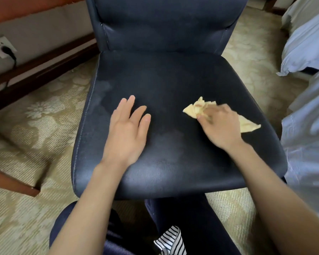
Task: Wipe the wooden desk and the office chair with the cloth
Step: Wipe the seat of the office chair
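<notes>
A dark blue leather office chair (169, 83) fills the middle of the view, its seat facing me and its backrest rising at the top. My right hand (219, 126) presses a crumpled yellow cloth (193, 109) onto the right half of the seat, fingers curled over it; a corner of the cloth sticks out to the right of the hand. My left hand (127, 131) lies flat on the left half of the seat with fingers spread. Faint pale smears show on the seat's left and front parts.
A wooden desk leg (11, 183) stands at the lower left on patterned beige carpet. A wall socket with a black plug (3, 46) is at the left. White bedding (307, 43) hangs close on the right. My knees are under the seat's front edge.
</notes>
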Demonstrator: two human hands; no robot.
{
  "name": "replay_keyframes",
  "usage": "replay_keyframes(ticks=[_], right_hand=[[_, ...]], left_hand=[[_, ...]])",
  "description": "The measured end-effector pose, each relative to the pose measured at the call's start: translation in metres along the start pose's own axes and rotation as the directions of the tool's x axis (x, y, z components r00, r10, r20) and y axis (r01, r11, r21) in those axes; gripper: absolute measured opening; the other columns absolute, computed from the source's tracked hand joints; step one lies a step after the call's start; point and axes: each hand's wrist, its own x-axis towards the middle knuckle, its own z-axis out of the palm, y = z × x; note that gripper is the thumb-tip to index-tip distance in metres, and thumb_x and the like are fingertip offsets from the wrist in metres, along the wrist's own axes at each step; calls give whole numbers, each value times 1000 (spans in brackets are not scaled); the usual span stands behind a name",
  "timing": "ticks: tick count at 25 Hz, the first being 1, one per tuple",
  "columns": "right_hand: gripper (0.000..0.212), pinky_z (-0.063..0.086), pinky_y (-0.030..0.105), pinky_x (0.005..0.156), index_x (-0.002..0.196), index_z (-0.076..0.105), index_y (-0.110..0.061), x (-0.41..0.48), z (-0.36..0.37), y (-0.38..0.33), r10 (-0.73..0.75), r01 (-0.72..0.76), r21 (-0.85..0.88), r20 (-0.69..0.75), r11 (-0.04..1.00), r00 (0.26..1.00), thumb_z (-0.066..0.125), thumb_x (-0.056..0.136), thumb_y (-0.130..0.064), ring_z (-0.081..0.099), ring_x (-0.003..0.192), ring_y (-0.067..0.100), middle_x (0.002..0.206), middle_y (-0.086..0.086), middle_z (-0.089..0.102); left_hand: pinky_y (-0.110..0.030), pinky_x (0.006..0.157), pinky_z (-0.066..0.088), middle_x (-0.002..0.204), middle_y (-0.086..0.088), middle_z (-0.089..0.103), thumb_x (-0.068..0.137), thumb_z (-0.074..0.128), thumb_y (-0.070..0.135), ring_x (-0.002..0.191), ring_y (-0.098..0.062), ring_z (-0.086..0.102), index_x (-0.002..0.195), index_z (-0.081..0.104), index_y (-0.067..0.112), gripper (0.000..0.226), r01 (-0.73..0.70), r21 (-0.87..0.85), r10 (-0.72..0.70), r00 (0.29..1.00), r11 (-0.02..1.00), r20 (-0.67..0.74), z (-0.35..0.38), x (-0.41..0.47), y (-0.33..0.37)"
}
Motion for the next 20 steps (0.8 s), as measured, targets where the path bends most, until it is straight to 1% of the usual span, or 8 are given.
replay_keyframes(ticks=[2,5,7,10,12,14,16,20], right_hand=[[31,44,41,79,86,72,-10,-41,0,-25,-144,150,70,-79,986,986,48,89,-28,55,89,31,101,4,70],[31,37,38,93,92,76,-19,-99,1,-52,-355,368,200,-98,908,930,49,84,-30,55,102,22,119,-7,65],[28,33,36,101,98,74,-21,-118,4,-55,-532,531,224,-62,817,845,52,85,-29,51,117,17,129,-8,59],[30,34,35,101,99,73,-18,-98,2,-53,-662,658,162,-32,736,749,48,89,-30,49,122,17,130,-5,59],[31,40,36,98,87,74,-18,-69,2,-60,-672,666,148,-17,731,741,45,90,-30,53,120,20,125,-3,62],[30,41,37,97,79,70,-17,-33,3,-74,-634,611,203,74,765,770,45,92,-27,50,121,21,121,0,64],[27,38,39,97,79,66,-13,10,10,-93,-589,542,247,192,803,785,46,95,-23,46,121,22,116,3,63],[28,42,41,84,77,52,-14,89,35,-146,-524,466,253,267,848,809,38,98,-26,49,102,26,98,6,54]], left_hand=[[-44,117,9,155,-9,23,100,34,33,145,-26,12,140,44,13,45,82,110,-76,995,991,-61,-14,-1,-20],[-50,116,8,156,-8,21,100,32,36,145,-25,11,144,36,16,49,264,200,-247,963,944,-104,-29,-11,-48],[-52,115,5,157,-6,17,99,28,39,145,-23,8,146,30,18,52,371,192,-355,928,909,-112,-32,-19,-60],[-52,116,5,157,-4,19,99,25,41,145,-20,10,148,27,18,53,467,108,-451,881,878,-140,-34,-29,-70],[-50,116,7,156,-4,21,100,24,41,145,-20,13,147,27,18,53,494,30,-485,861,869,-156,-33,-36,-74],[-47,117,11,154,-4,27,100,23,44,143,-19,19,146,30,15,55,486,-52,-486,853,873,-192,-32,-42,-75],[-40,117,16,150,-5,35,95,20,44,140,-18,27,144,36,12,61,443,-130,-462,845,887,-269,-31,-47,-74],[-35,113,25,140,-8,48,96,20,34,132,-19,39,136,46,7,55,370,-217,-427,822,903,-377,-30,-49,-74]])
